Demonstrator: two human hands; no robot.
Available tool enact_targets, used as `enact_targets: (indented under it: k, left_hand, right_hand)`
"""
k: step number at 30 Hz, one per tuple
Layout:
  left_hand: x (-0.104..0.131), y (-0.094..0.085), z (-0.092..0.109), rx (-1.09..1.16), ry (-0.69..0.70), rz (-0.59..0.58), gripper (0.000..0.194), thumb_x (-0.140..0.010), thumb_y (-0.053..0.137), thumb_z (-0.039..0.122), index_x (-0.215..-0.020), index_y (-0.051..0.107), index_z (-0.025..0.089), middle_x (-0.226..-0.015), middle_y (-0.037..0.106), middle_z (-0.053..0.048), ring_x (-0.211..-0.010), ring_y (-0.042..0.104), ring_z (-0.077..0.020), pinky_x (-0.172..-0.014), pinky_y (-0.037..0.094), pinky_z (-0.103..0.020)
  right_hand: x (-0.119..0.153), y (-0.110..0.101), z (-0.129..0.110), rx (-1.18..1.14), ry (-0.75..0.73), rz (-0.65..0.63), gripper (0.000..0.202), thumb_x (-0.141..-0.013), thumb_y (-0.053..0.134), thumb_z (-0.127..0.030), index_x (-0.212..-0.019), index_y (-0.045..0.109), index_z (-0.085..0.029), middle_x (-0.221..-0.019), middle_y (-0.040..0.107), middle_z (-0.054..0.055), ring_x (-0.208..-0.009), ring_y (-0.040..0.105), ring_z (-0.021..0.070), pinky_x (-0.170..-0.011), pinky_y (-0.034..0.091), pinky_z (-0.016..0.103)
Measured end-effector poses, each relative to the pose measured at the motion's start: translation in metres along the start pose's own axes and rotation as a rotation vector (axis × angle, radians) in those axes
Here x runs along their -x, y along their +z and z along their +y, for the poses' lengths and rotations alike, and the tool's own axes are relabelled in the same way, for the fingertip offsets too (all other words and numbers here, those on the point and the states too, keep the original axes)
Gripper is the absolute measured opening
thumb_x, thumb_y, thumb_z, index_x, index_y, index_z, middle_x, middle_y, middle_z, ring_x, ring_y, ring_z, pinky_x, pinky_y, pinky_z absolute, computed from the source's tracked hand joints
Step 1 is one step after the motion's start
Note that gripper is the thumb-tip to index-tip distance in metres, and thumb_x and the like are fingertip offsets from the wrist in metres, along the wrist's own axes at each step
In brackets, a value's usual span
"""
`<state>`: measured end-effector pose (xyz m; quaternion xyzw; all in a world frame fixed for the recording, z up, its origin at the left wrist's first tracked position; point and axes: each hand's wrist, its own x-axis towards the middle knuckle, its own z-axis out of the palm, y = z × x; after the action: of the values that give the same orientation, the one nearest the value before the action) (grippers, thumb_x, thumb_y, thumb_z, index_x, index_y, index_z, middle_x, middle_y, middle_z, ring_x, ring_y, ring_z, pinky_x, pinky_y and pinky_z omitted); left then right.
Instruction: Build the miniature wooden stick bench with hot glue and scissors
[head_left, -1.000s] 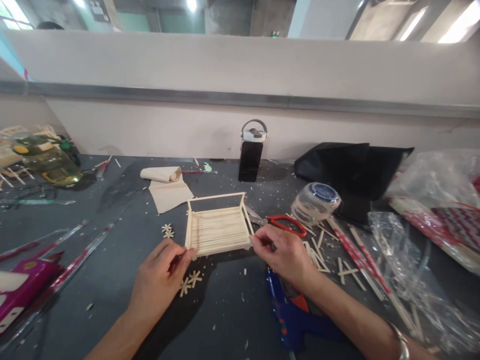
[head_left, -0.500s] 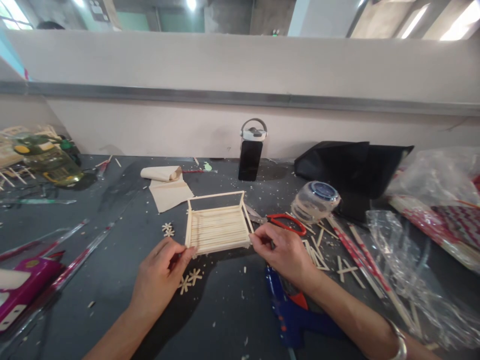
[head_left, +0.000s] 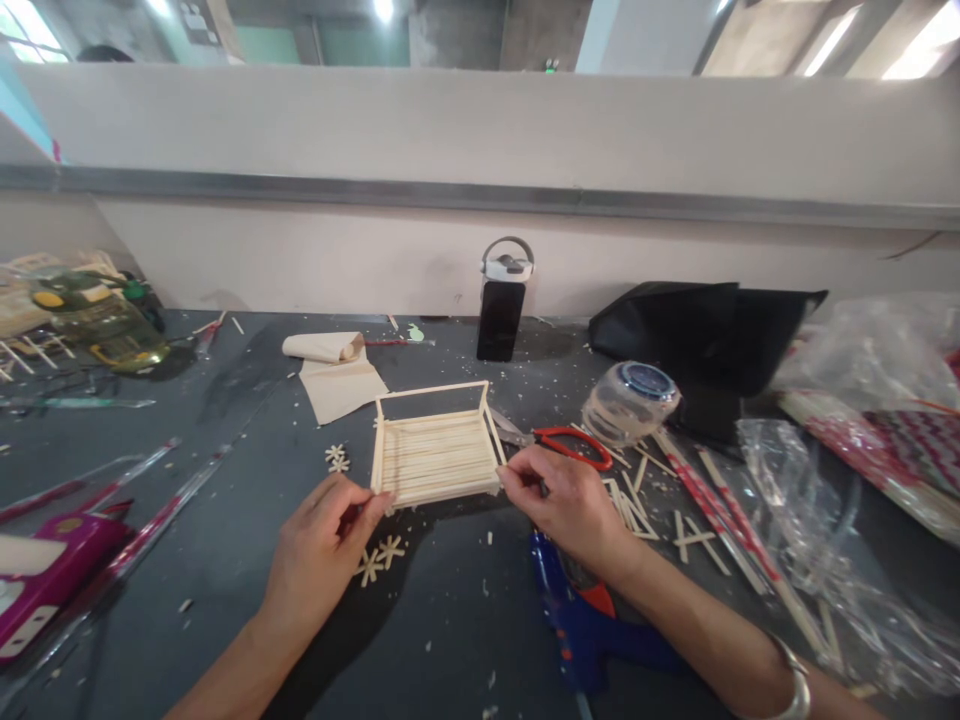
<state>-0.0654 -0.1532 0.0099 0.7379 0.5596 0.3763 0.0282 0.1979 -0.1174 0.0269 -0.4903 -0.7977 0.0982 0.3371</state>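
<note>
A small frame of thin wooden sticks (head_left: pixel 439 455), with a slatted base and a raised rail along its far side, is held between my two hands. My left hand (head_left: pixel 322 535) pinches its near left corner between thumb and fingers. At the near right corner, my right hand (head_left: pixel 562 500) grips it the same way. Star-shaped stick pieces (head_left: pixel 379 560) lie beside my left hand, and smaller ones (head_left: pixel 337 458) lie left of the frame. Under my right forearm is a blue glue gun (head_left: pixel 592 630). Red-handled scissors (head_left: pixel 574 445) rest behind my right hand.
A clear jar (head_left: pixel 631 402), loose sticks (head_left: pixel 694 538) and crumpled plastic wrap (head_left: pixel 810 520) are on the right. Behind stand a bottle (head_left: pixel 506 270) and a phone (head_left: pixel 500 320). Brown paper (head_left: pixel 341 385) lies at back left; a magenta tool (head_left: pixel 56 570) sits at far left.
</note>
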Motion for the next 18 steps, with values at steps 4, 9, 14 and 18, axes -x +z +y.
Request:
enact_targets:
  k: [4, 9, 14, 18]
  left_hand:
    - [0.0, 0.0002, -0.0001, 0.001, -0.003, 0.001, 0.024, -0.088, 0.059, 0.031, -0.068, 0.056, 0.019, -0.063, 0.051, 0.005, -0.055, 0.05, -0.0096, -0.054, 0.038, -0.02]
    - [-0.0002, 0.0012, -0.0005, 0.006, 0.007, 0.006, 0.024, -0.089, 0.058, 0.032, -0.068, 0.055, 0.019, -0.063, 0.05, 0.005, -0.055, 0.049, -0.0095, -0.055, 0.037, -0.02]
    - [0.0003, 0.0016, -0.0019, 0.014, -0.006, -0.001, 0.024, -0.089, 0.058, 0.032, -0.069, 0.056, 0.019, -0.064, 0.051, 0.004, -0.056, 0.049, -0.0098, -0.055, 0.038, -0.02]
    - [0.0009, 0.0018, -0.003, 0.03, -0.016, -0.012, 0.024, -0.089, 0.058, 0.032, -0.069, 0.055, 0.02, -0.064, 0.051, 0.004, -0.056, 0.049, -0.01, -0.055, 0.037, -0.021]
  right_hand:
    - [0.0002, 0.0002, 0.0004, -0.008, 0.003, -0.006, 0.023, -0.088, 0.052, -0.023, -0.066, 0.057, -0.018, -0.056, 0.056, -0.003, -0.05, 0.052, 0.0082, -0.052, 0.036, 0.019]
    - [0.0003, -0.0003, 0.0007, 0.005, 0.004, 0.001, 0.023, -0.087, 0.052, -0.023, -0.065, 0.057, -0.018, -0.057, 0.056, -0.003, -0.05, 0.052, 0.0082, -0.053, 0.036, 0.019]
    - [0.0004, 0.0008, 0.001, 0.006, 0.011, -0.021, 0.023, -0.087, 0.051, -0.023, -0.065, 0.057, -0.018, -0.058, 0.057, -0.003, -0.051, 0.052, 0.0084, -0.053, 0.036, 0.019]
    - [0.0032, 0.0019, 0.006, 0.015, -0.013, -0.104, 0.017, -0.083, 0.052, -0.019, -0.067, 0.056, -0.019, -0.059, 0.058, -0.003, -0.051, 0.052, 0.0087, -0.053, 0.034, 0.02]
